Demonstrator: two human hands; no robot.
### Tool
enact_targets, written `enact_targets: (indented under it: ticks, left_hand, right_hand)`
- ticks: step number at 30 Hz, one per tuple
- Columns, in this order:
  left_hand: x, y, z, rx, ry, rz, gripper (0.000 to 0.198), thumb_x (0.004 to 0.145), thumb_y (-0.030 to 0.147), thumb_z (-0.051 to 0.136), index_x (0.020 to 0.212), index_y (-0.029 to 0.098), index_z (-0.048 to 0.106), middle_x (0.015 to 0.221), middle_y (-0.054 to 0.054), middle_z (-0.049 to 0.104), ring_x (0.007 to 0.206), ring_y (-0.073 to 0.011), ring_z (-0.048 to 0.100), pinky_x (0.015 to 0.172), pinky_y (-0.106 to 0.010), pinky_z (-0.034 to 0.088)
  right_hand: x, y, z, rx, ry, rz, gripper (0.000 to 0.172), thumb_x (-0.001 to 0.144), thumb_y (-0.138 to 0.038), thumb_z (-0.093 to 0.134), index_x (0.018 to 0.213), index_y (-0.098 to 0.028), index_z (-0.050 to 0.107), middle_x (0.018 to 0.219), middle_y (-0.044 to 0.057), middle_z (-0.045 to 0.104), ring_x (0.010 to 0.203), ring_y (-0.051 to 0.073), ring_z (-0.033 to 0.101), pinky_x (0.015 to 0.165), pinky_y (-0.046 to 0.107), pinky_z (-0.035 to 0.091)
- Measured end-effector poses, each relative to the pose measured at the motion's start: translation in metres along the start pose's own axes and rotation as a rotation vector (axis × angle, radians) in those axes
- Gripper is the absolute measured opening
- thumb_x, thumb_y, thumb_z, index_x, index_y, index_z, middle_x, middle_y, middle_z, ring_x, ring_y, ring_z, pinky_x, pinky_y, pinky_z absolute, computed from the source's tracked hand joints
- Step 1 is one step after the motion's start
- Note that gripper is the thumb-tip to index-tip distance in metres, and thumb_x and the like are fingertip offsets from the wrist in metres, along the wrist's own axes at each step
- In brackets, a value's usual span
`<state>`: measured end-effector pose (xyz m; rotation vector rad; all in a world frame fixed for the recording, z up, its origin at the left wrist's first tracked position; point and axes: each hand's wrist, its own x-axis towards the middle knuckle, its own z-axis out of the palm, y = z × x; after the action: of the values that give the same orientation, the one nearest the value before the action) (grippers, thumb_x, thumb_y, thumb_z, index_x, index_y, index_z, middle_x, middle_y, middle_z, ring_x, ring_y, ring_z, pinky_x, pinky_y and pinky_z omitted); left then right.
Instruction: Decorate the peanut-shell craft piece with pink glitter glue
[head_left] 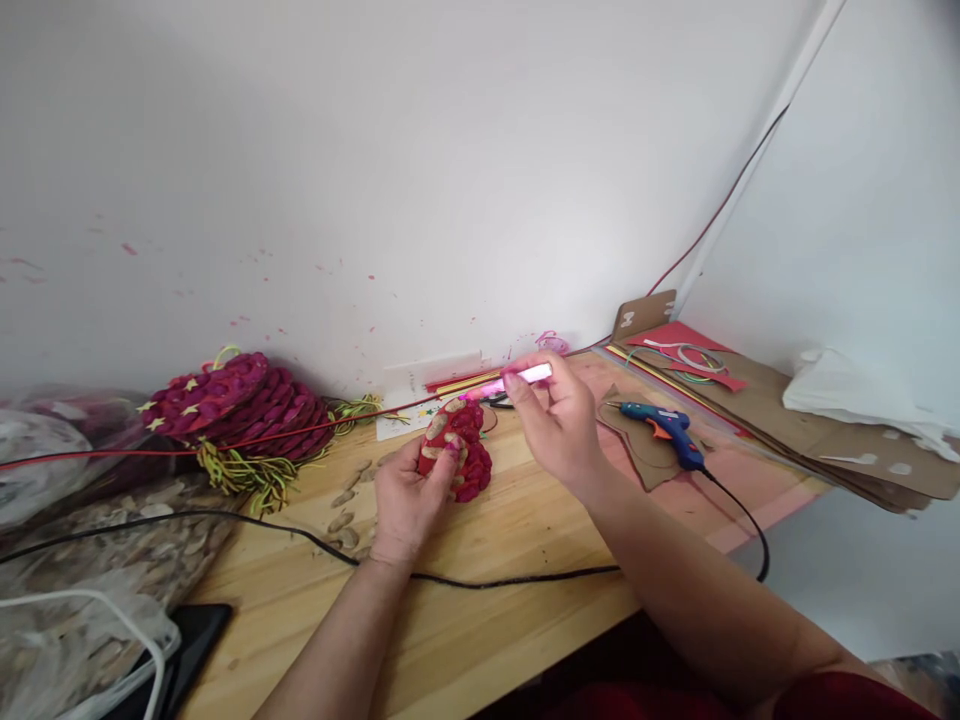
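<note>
My left hand is closed on the edge of a red piece covered with peanut shells. Some of its shells are still tan and others are deep magenta. In my right hand, pinched between thumb and fingers, is a white paintbrush with a pink-stained front. Its tip is at the top edge of the shell piece; the bristles are too small to make out. Several loose peanut shells lie on the wooden table beside my left hand.
A stack of magenta shell-covered pieces with yellow-green tassels stands left, near a plastic bag of shells. A blue glue gun rests on cardboard at right. Its black cord crosses the table front. Flat cardboard lies behind.
</note>
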<state>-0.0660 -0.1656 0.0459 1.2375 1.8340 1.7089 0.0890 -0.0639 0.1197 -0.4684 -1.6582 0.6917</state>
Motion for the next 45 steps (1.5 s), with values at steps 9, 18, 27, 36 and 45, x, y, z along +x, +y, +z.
enact_targets:
  ticks: [9, 18, 27, 36, 45]
  left_hand:
    - [-0.006, 0.017, 0.003, 0.113, 0.012, 0.119, 0.029, 0.084, 0.043, 0.066, 0.080, 0.015, 0.072, 0.065, -0.002, 0.065, 0.061, -0.0154, 0.054, 0.060, -0.025, 0.047]
    - [-0.007, 0.013, 0.001, 0.199, 0.017, 0.238, 0.026, 0.088, 0.039, 0.064, 0.078, 0.016, 0.070, 0.065, -0.001, 0.064, 0.060, -0.0146, 0.055, 0.060, -0.024, 0.045]
    - [-0.005, 0.012, 0.000, 0.283, 0.042, 0.301, 0.022, 0.091, 0.036, 0.063, 0.080, 0.019, 0.071, 0.066, 0.001, 0.064, 0.060, -0.0143, 0.056, 0.063, -0.025, 0.045]
    - [-0.004, 0.012, -0.001, 0.336, 0.045, 0.336, 0.021, 0.093, 0.034, 0.061, 0.088, 0.018, 0.074, 0.071, -0.001, 0.065, 0.065, -0.0150, 0.057, 0.065, -0.025, 0.045]
    - [-0.003, 0.014, -0.001, 0.348, 0.056, 0.375, 0.019, 0.092, 0.031, 0.061, 0.083, 0.019, 0.073, 0.065, 0.001, 0.058, 0.060, -0.0142, 0.053, 0.060, -0.025, 0.041]
  right_hand:
    - [-0.021, 0.007, -0.003, -0.126, -0.056, -0.300, 0.009, 0.097, -0.020, 0.062, 0.105, -0.024, 0.062, 0.094, 0.003, 0.071, 0.091, 0.020, 0.066, 0.083, 0.037, 0.051]
    - [-0.022, 0.004, -0.005, -0.158, -0.052, -0.308, 0.009, 0.097, -0.019, 0.062, 0.104, -0.024, 0.061, 0.093, 0.002, 0.072, 0.089, 0.019, 0.066, 0.082, 0.037, 0.051]
    - [-0.019, 0.009, -0.007, -0.157, -0.024, -0.213, 0.005, 0.099, -0.025, 0.060, 0.103, -0.025, 0.062, 0.094, 0.004, 0.072, 0.091, 0.021, 0.068, 0.083, 0.039, 0.053]
    - [-0.020, 0.006, -0.008, -0.108, -0.061, -0.227, 0.005, 0.099, -0.026, 0.060, 0.102, -0.025, 0.063, 0.092, 0.004, 0.072, 0.089, 0.020, 0.068, 0.083, 0.039, 0.053]
    - [-0.019, 0.005, -0.009, -0.103, -0.033, -0.223, 0.004, 0.098, -0.024, 0.061, 0.101, -0.024, 0.064, 0.091, 0.003, 0.072, 0.088, 0.020, 0.068, 0.082, 0.038, 0.053]
